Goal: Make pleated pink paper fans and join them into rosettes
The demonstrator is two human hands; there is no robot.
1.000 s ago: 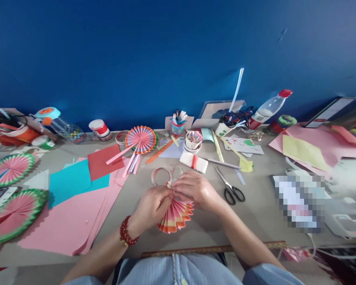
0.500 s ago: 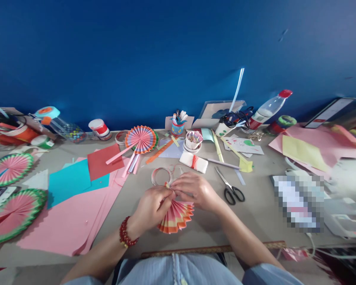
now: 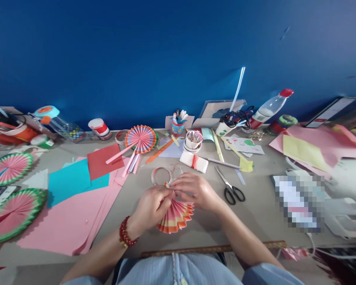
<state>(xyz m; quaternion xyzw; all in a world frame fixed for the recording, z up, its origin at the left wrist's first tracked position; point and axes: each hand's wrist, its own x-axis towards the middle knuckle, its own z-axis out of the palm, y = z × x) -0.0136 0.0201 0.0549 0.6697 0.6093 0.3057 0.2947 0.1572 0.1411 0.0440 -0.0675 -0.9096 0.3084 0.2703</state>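
A pleated paper fan point(image 3: 178, 217) in pink, orange and cream spreads out below my fingers, its gathered end pinched between them. My left hand point(image 3: 154, 204), with a red bead bracelet point(image 3: 127, 232) at the wrist, is closed on that end from the left. From the right, my right hand point(image 3: 197, 190) meets it, fingers bent over the same spot and thumb tucked in. The exact grip is hidden between the fingertips. Just beyond them lie a roll of tape point(image 3: 161, 175) and a white bundle point(image 3: 194, 162) wound with red thread.
Black-handled scissors point(image 3: 230, 187) lie right of my hands. At the left are pink sheets point(image 3: 62, 225), a teal sheet point(image 3: 69, 180) and watermelon-coloured fans point(image 3: 17, 215). A finished round fan point(image 3: 141, 139), a pen cup point(image 3: 178, 127) and a plastic bottle point(image 3: 269, 109) are farther back.
Almost nothing differs. Both hands stay together on the fan's gathered end, and the view shifts very slightly.
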